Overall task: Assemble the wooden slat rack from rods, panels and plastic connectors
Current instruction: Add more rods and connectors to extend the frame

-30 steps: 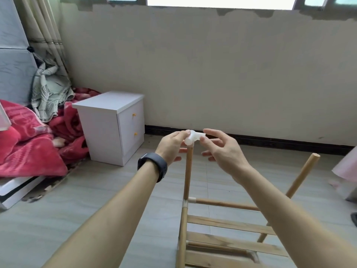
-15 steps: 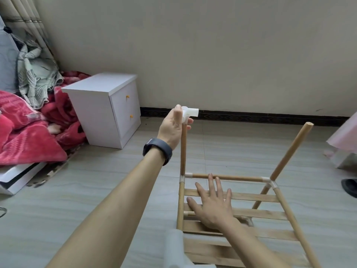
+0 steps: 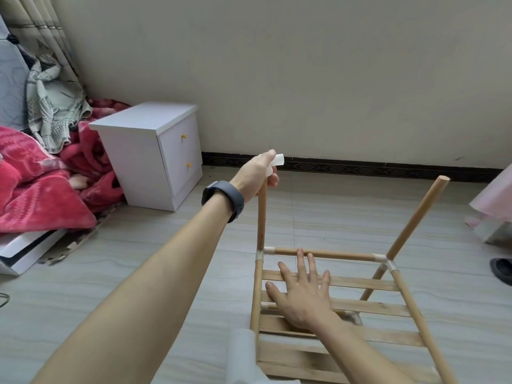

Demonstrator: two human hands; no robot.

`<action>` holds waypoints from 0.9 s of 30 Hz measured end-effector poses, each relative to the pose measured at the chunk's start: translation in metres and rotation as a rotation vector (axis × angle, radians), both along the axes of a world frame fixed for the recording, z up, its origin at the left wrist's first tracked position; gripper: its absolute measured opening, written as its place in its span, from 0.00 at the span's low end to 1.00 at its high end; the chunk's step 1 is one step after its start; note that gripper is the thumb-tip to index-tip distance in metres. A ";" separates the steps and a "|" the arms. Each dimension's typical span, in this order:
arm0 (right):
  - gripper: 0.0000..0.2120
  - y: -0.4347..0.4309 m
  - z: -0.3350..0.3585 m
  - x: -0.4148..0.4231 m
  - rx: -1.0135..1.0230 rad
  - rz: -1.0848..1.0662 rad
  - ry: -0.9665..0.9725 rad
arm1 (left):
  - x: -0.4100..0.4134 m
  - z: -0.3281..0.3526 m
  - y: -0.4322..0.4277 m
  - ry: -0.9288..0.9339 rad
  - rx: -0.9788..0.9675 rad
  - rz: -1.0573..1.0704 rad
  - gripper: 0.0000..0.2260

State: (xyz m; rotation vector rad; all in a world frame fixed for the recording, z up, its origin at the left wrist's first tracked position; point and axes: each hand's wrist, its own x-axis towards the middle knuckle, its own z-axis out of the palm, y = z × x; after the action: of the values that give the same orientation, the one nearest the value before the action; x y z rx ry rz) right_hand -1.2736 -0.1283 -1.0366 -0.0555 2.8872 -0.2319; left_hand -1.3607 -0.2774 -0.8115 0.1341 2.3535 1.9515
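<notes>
A partly built wooden rack stands on the floor, its slat panel facing me. My left hand grips the white plastic connector capping the left upright rod. My right hand lies flat with spread fingers on the slats. A second rod leans up at the right with a bare top end. White connectors join the cross rod to the uprights.
A white bedside cabinet stands at the left by the wall. Red blankets and a white board lie further left. A dark shoe and pink fabric are at the right edge. Something pale sits at the bottom.
My right hand left the connector and dropped onto the slats, sliding slightly forward. My left hand stays on the connector atop the left rod. The camera tilted down.
</notes>
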 end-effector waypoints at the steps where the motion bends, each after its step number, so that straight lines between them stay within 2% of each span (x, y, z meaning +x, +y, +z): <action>1: 0.39 0.000 0.000 0.000 -0.001 0.004 -0.005 | -0.001 -0.003 0.001 0.002 0.033 0.011 0.18; 7: 0.38 0.002 0.002 -0.001 0.004 0.011 -0.011 | -0.009 -0.013 0.009 0.062 0.231 0.049 0.18; 15: 0.39 0.001 0.004 0.001 -0.010 0.011 -0.016 | -0.012 -0.013 0.014 -0.033 0.419 -0.023 0.17; 23: 0.41 0.002 -0.005 -0.001 -0.008 -0.011 0.007 | -0.010 -0.014 0.011 0.016 0.402 -0.093 0.17; 26: 0.41 0.001 -0.004 -0.002 0.002 -0.020 0.012 | -0.002 -0.033 0.002 0.032 0.184 -0.059 0.28; 27: 0.40 0.001 -0.002 0.000 0.019 -0.023 -0.001 | 0.006 -0.046 -0.004 0.015 0.090 -0.011 0.29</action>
State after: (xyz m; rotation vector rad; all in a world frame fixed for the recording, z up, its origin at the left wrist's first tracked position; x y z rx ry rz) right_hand -1.2737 -0.1272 -1.0388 -0.0193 2.8895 -0.2087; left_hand -1.3546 -0.2815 -0.8572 0.1681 2.2693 2.0594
